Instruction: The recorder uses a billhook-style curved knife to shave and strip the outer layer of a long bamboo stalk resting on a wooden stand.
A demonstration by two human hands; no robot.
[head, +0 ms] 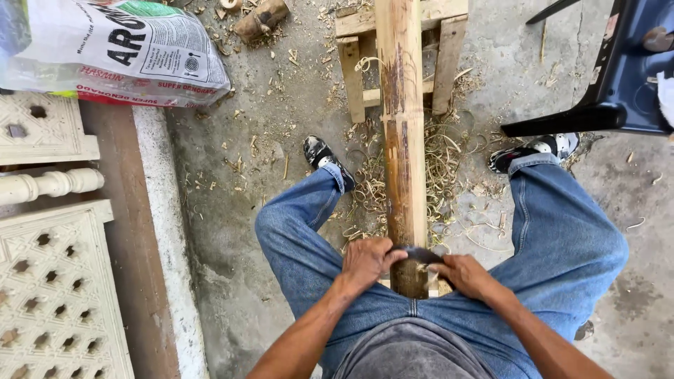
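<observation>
A long bamboo pole (402,133) runs away from me between my knees, its far part resting on a small wooden stand (354,70). A dark curved blade (419,253) lies across the pole's near end. My left hand (366,261) grips the blade's left end. My right hand (465,275) grips its right end. Both hands press against the pole's sides. Pale curled shavings (441,165) lie heaped on the concrete floor around the pole.
A printed plastic sack (119,49) lies at the top left. White carved lattice panels (56,288) and a turned baluster (49,184) stand along the left. A blue plastic chair (625,70) sits at the top right. A short log (261,19) lies beyond the stand.
</observation>
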